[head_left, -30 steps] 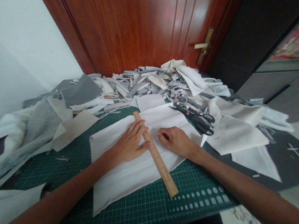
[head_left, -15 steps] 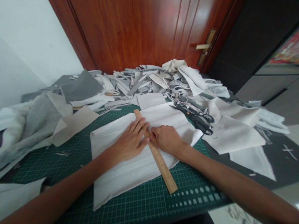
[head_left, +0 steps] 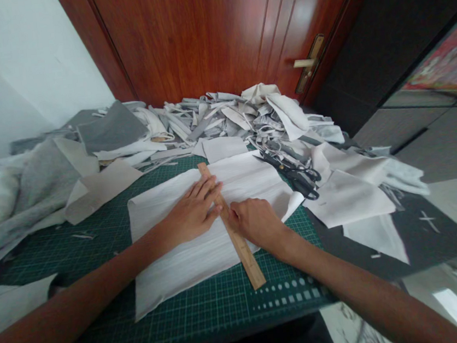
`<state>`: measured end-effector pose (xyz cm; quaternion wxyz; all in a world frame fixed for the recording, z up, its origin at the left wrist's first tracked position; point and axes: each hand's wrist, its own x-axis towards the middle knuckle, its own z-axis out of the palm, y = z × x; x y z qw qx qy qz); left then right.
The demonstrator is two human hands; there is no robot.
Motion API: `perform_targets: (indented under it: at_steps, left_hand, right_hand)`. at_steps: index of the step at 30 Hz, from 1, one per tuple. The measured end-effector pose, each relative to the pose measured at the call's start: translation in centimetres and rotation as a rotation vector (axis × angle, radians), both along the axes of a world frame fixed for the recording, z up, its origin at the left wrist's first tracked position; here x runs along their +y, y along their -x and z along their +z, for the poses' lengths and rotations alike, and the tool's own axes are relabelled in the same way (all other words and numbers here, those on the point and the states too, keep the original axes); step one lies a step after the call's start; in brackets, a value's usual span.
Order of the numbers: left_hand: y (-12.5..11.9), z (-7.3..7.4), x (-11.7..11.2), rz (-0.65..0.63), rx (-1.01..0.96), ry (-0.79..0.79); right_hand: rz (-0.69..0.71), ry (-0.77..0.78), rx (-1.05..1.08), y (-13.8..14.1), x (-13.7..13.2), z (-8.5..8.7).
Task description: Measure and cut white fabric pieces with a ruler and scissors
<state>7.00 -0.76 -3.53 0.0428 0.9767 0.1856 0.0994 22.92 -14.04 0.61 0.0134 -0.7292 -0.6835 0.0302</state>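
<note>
A wooden ruler (head_left: 246, 255) lies slantwise across a white sheet of cloth-like material (head_left: 169, 272) on a green cutting mat (head_left: 202, 304). My left hand (head_left: 193, 208) is spread flat, its fingers pressing on the ruler's upper part and the sheet. Beside the ruler's right edge, my right hand (head_left: 256, 220) is closed with the thumb side against it. Whatever the right fingers grip is hidden. Black-handled scissors (head_left: 295, 177) rest by the sheet's right edge, their blades pointing away to the left.
A heap of grey and white scraps (head_left: 222, 117) runs along the back, before a wooden door (head_left: 197, 37). Larger folded pieces (head_left: 102, 188) lie at the left, and pale pieces (head_left: 350, 196) at the right. The table's front edge is close to my body.
My right hand has slid a short way toward me along the ruler. The left hand keeps its place on it. The whole view has shifted slightly.
</note>
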Motion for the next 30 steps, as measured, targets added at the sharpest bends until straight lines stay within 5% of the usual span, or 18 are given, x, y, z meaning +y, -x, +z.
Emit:
perform_targets:
  at_steps: [23, 27, 30]
  left_hand:
    - [0.0, -0.1, -0.2, 0.003, -0.016, -0.025]
    - [0.1, 0.1, -0.2, 0.009, -0.042, -0.004]
    - [0.2, -0.1, 0.0, 0.024, -0.072, 0.030]
  right_hand:
    - [-0.011, 0.149, 0.049, 1.2, -9.5, 0.8]
    - [-0.018, 0.008, 0.001, 1.9, -8.6, 2.8]
    - [0.007, -0.105, 0.073, 1.1, -4.8, 4.1]
